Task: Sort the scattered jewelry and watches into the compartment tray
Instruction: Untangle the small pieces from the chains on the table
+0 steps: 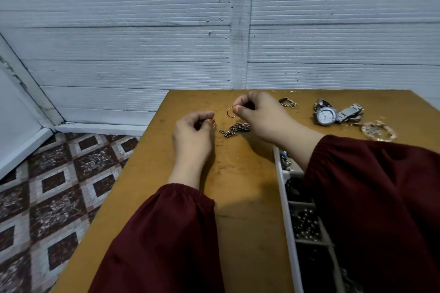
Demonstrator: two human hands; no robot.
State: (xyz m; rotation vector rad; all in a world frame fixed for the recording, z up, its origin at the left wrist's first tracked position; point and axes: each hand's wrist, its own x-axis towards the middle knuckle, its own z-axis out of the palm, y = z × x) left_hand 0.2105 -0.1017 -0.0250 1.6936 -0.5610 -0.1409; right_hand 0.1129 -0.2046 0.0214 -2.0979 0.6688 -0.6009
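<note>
While right grip (259, 115) pinches hoop (230, 112) face-on, left grip (192, 132) pinches ring (213, 123) — chain (235, 129) crosswise.

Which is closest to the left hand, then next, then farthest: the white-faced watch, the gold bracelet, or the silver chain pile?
1. silver chain pile, just right of the left hand.
2. white-faced watch, farther right, toward the back.
3. gold bracelet, farthest right.

A chain (235, 129) lay centrally on the table (238, 197). A watch (325, 116) lay right of it. The tray (284, 197) sat nearer, at the right.
</note>
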